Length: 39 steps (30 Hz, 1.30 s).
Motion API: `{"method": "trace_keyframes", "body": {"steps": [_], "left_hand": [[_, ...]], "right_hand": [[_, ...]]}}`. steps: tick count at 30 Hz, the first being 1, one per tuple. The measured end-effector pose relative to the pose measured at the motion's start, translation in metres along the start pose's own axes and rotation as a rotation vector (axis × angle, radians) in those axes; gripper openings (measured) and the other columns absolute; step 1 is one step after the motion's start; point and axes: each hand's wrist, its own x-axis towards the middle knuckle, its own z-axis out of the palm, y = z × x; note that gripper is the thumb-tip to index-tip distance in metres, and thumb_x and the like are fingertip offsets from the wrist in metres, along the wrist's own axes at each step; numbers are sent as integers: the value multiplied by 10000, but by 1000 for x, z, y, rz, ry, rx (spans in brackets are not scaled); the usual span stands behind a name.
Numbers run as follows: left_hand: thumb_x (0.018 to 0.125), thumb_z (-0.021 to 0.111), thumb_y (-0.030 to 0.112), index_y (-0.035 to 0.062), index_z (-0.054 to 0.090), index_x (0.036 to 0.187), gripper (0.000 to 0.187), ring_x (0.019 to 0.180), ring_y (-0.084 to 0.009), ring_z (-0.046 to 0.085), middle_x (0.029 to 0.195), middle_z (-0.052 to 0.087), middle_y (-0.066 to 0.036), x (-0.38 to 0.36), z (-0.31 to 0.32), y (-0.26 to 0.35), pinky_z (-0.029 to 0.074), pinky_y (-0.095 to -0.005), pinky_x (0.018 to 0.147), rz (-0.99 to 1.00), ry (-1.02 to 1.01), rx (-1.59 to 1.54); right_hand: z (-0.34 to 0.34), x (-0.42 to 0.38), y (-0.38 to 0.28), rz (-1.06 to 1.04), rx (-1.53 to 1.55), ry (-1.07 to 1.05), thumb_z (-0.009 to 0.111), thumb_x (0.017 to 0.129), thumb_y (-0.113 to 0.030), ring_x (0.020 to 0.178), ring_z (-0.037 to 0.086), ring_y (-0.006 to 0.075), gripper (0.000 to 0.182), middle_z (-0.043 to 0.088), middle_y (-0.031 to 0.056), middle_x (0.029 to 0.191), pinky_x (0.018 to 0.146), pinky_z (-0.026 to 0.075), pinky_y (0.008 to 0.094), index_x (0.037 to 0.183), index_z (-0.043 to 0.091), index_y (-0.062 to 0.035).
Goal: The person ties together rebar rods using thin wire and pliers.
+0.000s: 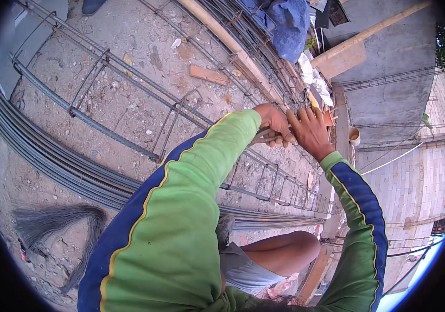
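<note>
- Presently, the left hand (276, 125) is curled in a firm grip around a thin dark metal piece (262, 138); the exact kind of this piece I cannot tell.
- The right hand (311, 130) is just beside it, with the back upward and the fingers stretched toward the left hand; whether this grip pinches something, I cannot tell, because the thumb side is partly hidden.
- Below both hands passes the rebar cage (177, 106), made from long ribbed bars and rectangular stirrups; it goes from the upper left of the view toward the right, above the rough dirt ground (144, 83).
- Near the hands, on the upper side, there lie a long bamboo pole (238, 52) and many loose steel bars next to it.
- A short reddish wooden piece (209, 75) is lying on the ground beyond the cage.
- On the near side, a thick bundle of rebar (61, 161) follows the cage, and it passes under the left green sleeve (181, 192).
- The person's bent knee (303, 244) is visible between the two sleeves.
- Farther, at the lower left, a bunch of thin wire (71, 221) rests on the ground.
- At the top is a crumpled blue tarpaulin (288, 28); at the right stands a grey wall (384, 99).
</note>
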Motion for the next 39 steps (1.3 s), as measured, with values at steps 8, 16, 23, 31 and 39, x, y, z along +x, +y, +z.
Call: {"method": "trace_keyframes", "body": {"steps": [8,16,23,31,39], "left_hand": [[671,869,522,64,674,1179,711,1020,-331,669,1118,699,-168,-4,4,2,525,-440,839,-117,328,582],[801,746,458,43,683,1115,524,887,-296,708,986,718,-134,7,42,-16,559,-427,790,136,745,674],[851,725,350,11,678,842,343,571,-167,597,671,614,-39,-8,26,-16,488,-297,523,309,358,1],[826,789,343,22,677,907,349,563,-164,570,636,583,-33,-22,17,-11,464,-291,551,174,154,-184],[792,824,352,3,665,1082,481,796,-190,645,889,644,-98,-13,14,-14,529,-345,681,65,210,299]], "right_hand": [[10,22,25,-39,359,-264,676,732,-137,889,656,300,340,660,58,870,787,473,426,1072,683,-146],[-1,86,38,103,482,-1355,696,706,-120,723,664,273,303,707,151,824,638,507,412,981,724,4],[-11,56,12,136,344,-1029,691,776,-143,958,694,339,323,721,174,1021,862,530,442,1084,719,-50],[20,13,10,-17,57,31,684,760,-191,992,583,261,291,575,39,921,934,425,411,1044,626,-170],[-3,70,32,13,416,-759,680,745,-52,841,737,321,317,750,113,884,693,572,444,1055,737,-82]]}}
